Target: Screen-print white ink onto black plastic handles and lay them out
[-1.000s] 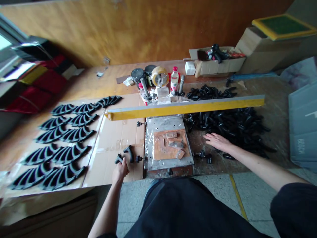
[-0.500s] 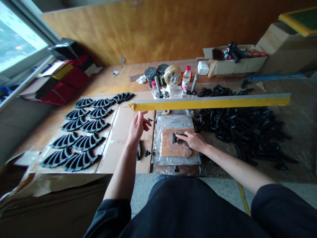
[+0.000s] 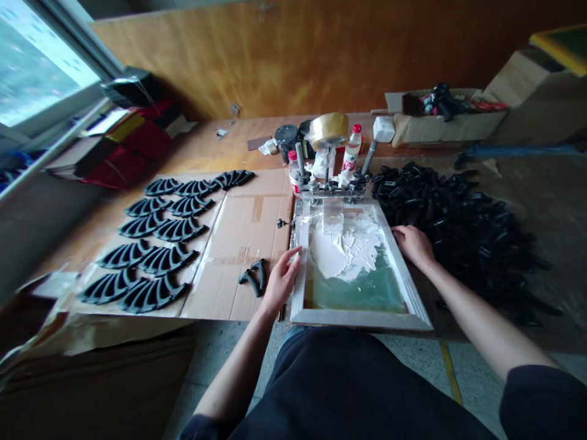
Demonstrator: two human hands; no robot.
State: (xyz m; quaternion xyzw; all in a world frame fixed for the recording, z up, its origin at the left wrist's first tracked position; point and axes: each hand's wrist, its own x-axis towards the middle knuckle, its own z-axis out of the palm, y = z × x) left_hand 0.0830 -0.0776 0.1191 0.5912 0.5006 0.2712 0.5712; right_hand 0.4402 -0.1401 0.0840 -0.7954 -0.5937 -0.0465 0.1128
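A screen-printing frame with pale metal edges lies flat in front of me, its green mesh partly covered by thick white ink. My left hand is at the frame's left edge, fingertips close against it and fingers apart. By the right edge is my right hand, fingers stretched toward the frame with nothing visible in them. A clear squeegee-like plate stands in the ink at the back. Two curved black handles lie on the cardboard left of my left hand. The bed under the frame is hidden.
Rows of black handles lie fanned on cardboard at left. A large heap of black handles covers the right side. Behind the frame are clamp posts, a tape roll, bottles and a dark tub.
The raised frame has come down flat over the bed. My right hand has let go of the black handle and moved right. My left hand has come down and right along the frame.
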